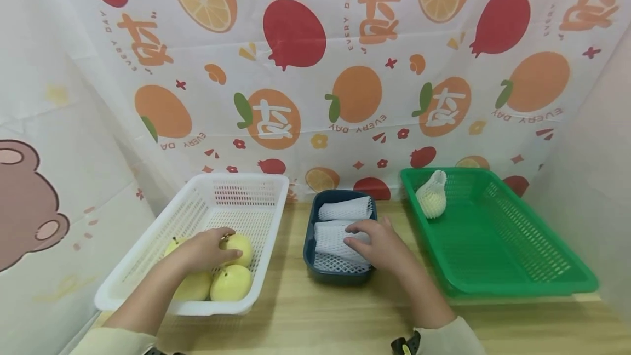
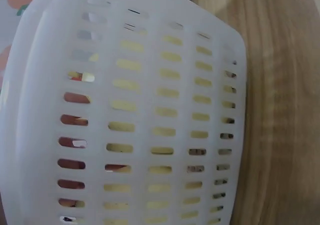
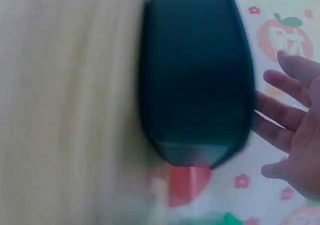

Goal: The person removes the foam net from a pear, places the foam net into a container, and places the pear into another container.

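Observation:
Inside the white basket [image 1: 268, 179] on the left, my left hand [image 1: 204, 251] holds a round yellow apple [image 1: 240, 248], thumb on one side and fingers on the other. Another yellow apple [image 1: 230, 284] lies just in front, and more show partly under my hand and wrist. In the left wrist view, the basket's slotted wall [image 2: 145, 120] hides the hand. My right hand [image 1: 377, 240] hovers over white foam net sleeves [image 1: 335, 240] in a dark blue bin [image 1: 340, 277]. In the right wrist view its fingers [image 3: 282, 112] are spread, holding nothing.
A green basket [image 1: 493, 234] stands at the right with one foam-wrapped fruit [image 1: 432, 199] in its back left corner. All three containers rest on a wooden table [image 1: 315, 316]. A fruit-printed white cloth [image 1: 315, 86] hangs behind them.

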The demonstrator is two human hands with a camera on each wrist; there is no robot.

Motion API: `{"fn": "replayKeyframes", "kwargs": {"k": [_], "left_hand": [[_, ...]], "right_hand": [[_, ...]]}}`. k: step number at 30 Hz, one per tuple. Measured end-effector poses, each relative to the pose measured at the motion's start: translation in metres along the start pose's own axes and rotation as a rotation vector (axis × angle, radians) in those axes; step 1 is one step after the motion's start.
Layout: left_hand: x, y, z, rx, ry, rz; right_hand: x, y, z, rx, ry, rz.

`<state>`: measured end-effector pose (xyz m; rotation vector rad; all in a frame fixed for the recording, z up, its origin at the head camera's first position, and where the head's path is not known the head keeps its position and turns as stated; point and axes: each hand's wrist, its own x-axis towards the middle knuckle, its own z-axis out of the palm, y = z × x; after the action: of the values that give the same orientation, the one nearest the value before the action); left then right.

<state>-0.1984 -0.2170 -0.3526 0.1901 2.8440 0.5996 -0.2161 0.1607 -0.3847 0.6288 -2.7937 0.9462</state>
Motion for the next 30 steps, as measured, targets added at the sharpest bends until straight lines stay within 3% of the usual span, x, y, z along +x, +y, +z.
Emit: {"fn": "replayKeyframes", "kwargs": {"k": [4, 8, 12, 15, 17, 19, 23, 27, 30], "left_hand": [[-0.002, -0.001, -0.001, -0.016, 0.021, 0.025], [-0.008, 0.010, -0.002, -0.034, 0.136, 0.101], [-0.024, 0.038, 0.003, -0.010, 0.327, 0.222], [-0.037, 0.070, 0.017, 0.040, 0.399, 0.331], [-0.045, 0.091, 0.032, 0.068, 0.380, 0.400], [-0.047, 0.110, 0.051, 0.097, 0.320, 0.469], [-0.034, 0.136, 0.092, 0.165, 0.218, 0.550], [-0.015, 0.149, 0.122, 0.262, 0.186, 0.537], [-0.007, 0.151, 0.132, 0.311, 0.174, 0.514]], "right_hand": [[0.001, -0.005, -0.034, -0.025, -0.040, -0.016], [0.005, -0.007, -0.098, -0.123, -0.035, -0.011], [0.018, 0.002, -0.159, -0.233, -0.060, 0.082], [0.033, 0.030, -0.185, -0.265, -0.112, 0.131], [0.044, 0.057, -0.191, -0.284, -0.140, 0.129], [0.051, 0.084, -0.191, -0.318, -0.154, 0.128], [0.059, 0.124, -0.181, -0.377, -0.199, 0.183], [0.065, 0.142, -0.167, -0.304, -0.313, 0.281], [0.069, 0.145, -0.160, -0.297, -0.364, 0.303]]}}
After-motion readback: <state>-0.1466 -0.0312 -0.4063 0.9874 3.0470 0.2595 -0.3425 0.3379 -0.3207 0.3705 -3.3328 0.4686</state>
